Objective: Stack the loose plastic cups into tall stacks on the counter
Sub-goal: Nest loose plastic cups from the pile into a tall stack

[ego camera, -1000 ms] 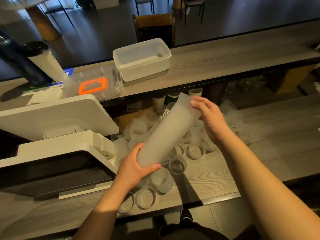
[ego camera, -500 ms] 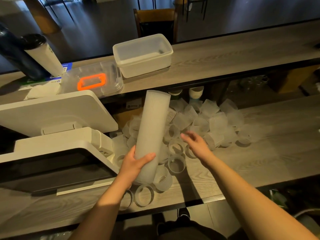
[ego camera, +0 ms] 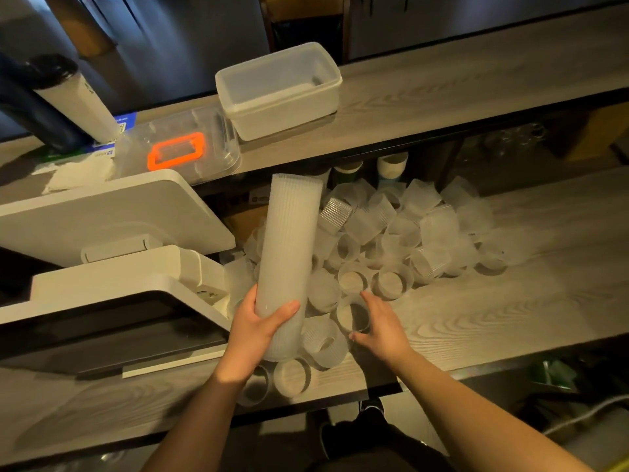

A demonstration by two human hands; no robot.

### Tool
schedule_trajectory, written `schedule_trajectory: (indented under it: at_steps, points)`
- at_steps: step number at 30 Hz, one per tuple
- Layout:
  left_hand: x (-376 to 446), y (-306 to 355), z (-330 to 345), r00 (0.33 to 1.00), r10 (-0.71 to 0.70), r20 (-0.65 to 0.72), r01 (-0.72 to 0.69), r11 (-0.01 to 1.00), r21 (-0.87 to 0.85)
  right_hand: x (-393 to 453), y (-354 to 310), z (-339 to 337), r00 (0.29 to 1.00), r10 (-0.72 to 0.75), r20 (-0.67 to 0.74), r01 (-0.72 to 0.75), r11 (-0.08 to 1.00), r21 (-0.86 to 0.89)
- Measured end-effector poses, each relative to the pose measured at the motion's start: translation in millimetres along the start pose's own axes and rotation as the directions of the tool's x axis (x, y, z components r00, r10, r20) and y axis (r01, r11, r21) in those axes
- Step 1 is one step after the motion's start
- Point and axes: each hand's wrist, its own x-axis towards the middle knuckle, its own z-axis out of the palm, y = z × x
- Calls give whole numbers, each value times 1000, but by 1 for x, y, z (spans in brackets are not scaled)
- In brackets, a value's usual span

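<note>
A tall stack of translucent ribbed plastic cups (ego camera: 289, 247) stands nearly upright, leaning slightly right at its top. My left hand (ego camera: 253, 330) grips it near the bottom, thumb across the front. A pile of loose cups (ego camera: 401, 229) lies on the lower wooden counter (ego camera: 510, 301), some upright, some on their sides. My right hand (ego camera: 383, 323) curls its fingers and thumb round one upright loose cup (ego camera: 352, 315) at the pile's near edge. More loose cups (ego camera: 292, 376) sit near the counter's front edge under the stack.
A white point-of-sale terminal (ego camera: 112, 277) fills the left. On the upper shelf (ego camera: 476, 83) sit a white plastic tub (ego camera: 279, 86), a clear lidded box with an orange handle (ego camera: 177, 151) and a dark-capped bottle (ego camera: 78, 97). Paper cups (ego camera: 391, 163) stand under the shelf.
The stack swung from a rightward tilt to nearly upright. My right hand left the stack's top, dropped to the pile and closed round a loose cup near the front.
</note>
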Motion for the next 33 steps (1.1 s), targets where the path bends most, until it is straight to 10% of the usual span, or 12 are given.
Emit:
schedule_trajectory:
  at_steps: [7, 21, 33]
  points:
    - [0, -1, -4, 1000, 11, -11, -11, 999, 35, -6, 6, -6, 993, 86, -81, -60, 956, 286]
    - [-2, 11, -1, 990, 127, 67, -142, 931, 336, 5, -65, -168, 938, 252, -239, 128, 390, 912]
    - [-7, 9, -3, 964, 228, 134, -264, 832, 488, -1, -105, -209, 928, 21, -372, 238, 735, 635]
